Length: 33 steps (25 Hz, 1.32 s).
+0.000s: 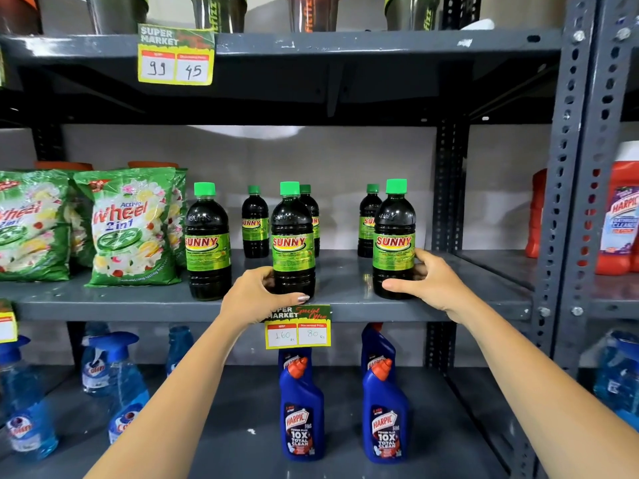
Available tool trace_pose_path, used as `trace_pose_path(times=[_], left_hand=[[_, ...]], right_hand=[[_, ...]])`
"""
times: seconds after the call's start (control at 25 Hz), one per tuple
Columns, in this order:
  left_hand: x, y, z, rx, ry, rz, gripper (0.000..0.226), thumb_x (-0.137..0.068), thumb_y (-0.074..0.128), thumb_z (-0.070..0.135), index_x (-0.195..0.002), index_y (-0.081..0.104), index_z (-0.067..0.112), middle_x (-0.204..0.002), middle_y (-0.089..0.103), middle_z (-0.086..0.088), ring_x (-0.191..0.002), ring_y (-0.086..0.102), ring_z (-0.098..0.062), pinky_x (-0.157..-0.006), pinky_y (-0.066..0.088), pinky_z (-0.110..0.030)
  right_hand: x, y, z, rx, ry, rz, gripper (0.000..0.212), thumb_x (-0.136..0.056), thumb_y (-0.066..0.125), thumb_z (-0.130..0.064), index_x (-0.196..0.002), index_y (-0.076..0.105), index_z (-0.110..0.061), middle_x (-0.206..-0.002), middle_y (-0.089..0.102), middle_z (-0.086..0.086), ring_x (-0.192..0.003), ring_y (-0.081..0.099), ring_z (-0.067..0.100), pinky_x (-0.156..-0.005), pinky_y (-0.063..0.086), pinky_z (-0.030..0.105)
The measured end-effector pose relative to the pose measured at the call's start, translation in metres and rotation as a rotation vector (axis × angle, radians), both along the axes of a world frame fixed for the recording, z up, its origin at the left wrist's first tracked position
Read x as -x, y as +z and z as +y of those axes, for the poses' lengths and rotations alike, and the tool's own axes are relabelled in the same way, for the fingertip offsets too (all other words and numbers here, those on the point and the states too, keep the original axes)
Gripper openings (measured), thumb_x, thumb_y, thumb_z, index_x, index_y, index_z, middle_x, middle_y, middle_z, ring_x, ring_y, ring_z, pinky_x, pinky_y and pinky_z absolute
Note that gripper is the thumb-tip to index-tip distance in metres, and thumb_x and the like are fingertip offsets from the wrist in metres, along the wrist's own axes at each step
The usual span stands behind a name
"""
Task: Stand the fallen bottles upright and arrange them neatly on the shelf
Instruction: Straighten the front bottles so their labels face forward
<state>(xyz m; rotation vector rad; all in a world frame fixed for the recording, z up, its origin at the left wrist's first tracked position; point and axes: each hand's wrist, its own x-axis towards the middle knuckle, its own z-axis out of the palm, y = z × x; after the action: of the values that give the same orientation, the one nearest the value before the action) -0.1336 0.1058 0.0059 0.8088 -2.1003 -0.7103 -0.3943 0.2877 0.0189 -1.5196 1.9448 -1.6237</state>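
Several dark Sunny bottles with green caps stand upright on the grey middle shelf (345,311). Three stand in the front row: a left bottle (207,243), a middle bottle (293,243) and a right bottle (394,243). Three smaller-looking ones stand behind, among them a back left bottle (255,224) and a back right bottle (368,221); the third is mostly hidden behind the middle front bottle. My left hand (256,299) wraps the base of the middle front bottle. My right hand (427,281) grips the lower part of the right front bottle.
Green Wheel detergent bags (131,226) fill the shelf's left part. A yellow price tag (298,327) hangs on the shelf edge. Blue Harpic bottles (301,409) and blue spray bottles (117,382) stand below. Red Harpic bottles (619,219) stand beyond the perforated upright post (567,188).
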Motion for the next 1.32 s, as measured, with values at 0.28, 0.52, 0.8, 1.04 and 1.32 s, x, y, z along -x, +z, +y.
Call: trace_pose_path(times=[0.28,0.52,0.8,1.04,1.32], left_hand=[[-0.004,0.003,0.002,0.073,-0.037,-0.107,0.063,-0.067,0.077,0.057,-0.12,0.06,0.028,-0.114,0.07,0.008,-0.103,0.064,-0.014,-0.089,0.054,-0.041],[-0.052,0.0,0.002,0.507,0.085,0.356,0.055,-0.083,0.061,0.056,-0.125,0.055,0.021,-0.126,0.055,0.003,-0.121,0.045,-0.015,-0.103,0.036,-0.03],[-0.105,-0.005,-0.063,0.091,0.101,0.268,0.094,-0.062,0.087,0.037,-0.136,0.033,0.017,-0.128,0.049,0.002,-0.119,0.048,-0.016,-0.099,0.04,-0.033],[-0.104,-0.005,-0.075,0.106,-0.009,0.168,0.054,-0.059,0.088,0.041,-0.106,0.069,0.026,-0.096,0.074,0.015,-0.088,0.066,0.006,-0.079,0.053,-0.023],[-0.103,-0.007,-0.07,0.136,0.109,0.194,0.063,-0.046,0.088,0.056,-0.1,0.071,0.03,-0.089,0.075,0.017,-0.083,0.067,0.002,-0.074,0.055,-0.024]], right_hand=[[-0.001,0.005,0.003,-0.086,-0.027,-0.011,0.105,-0.052,0.089,-0.045,-0.143,0.039,-0.031,-0.124,0.048,-0.023,-0.114,0.051,0.0,-0.093,0.041,0.026],[-0.066,0.002,-0.008,0.99,-0.473,0.308,0.017,-0.085,0.066,-0.021,-0.101,0.061,-0.025,-0.082,0.063,-0.014,-0.074,0.061,0.008,-0.069,0.051,0.028],[-0.131,0.002,-0.088,-0.002,-0.055,0.115,0.091,-0.057,0.08,-0.062,-0.134,0.044,-0.029,-0.122,0.057,-0.013,-0.111,0.056,0.009,-0.089,0.045,0.03],[-0.129,-0.006,-0.098,-0.028,-0.089,0.173,0.077,-0.042,0.084,-0.06,-0.109,0.052,-0.039,-0.11,0.068,-0.014,-0.101,0.065,0.009,-0.09,0.052,0.039],[-0.13,-0.004,-0.095,-0.03,-0.088,0.217,0.071,-0.049,0.085,-0.056,-0.111,0.057,-0.038,-0.107,0.068,-0.015,-0.101,0.064,0.009,-0.09,0.051,0.038]])
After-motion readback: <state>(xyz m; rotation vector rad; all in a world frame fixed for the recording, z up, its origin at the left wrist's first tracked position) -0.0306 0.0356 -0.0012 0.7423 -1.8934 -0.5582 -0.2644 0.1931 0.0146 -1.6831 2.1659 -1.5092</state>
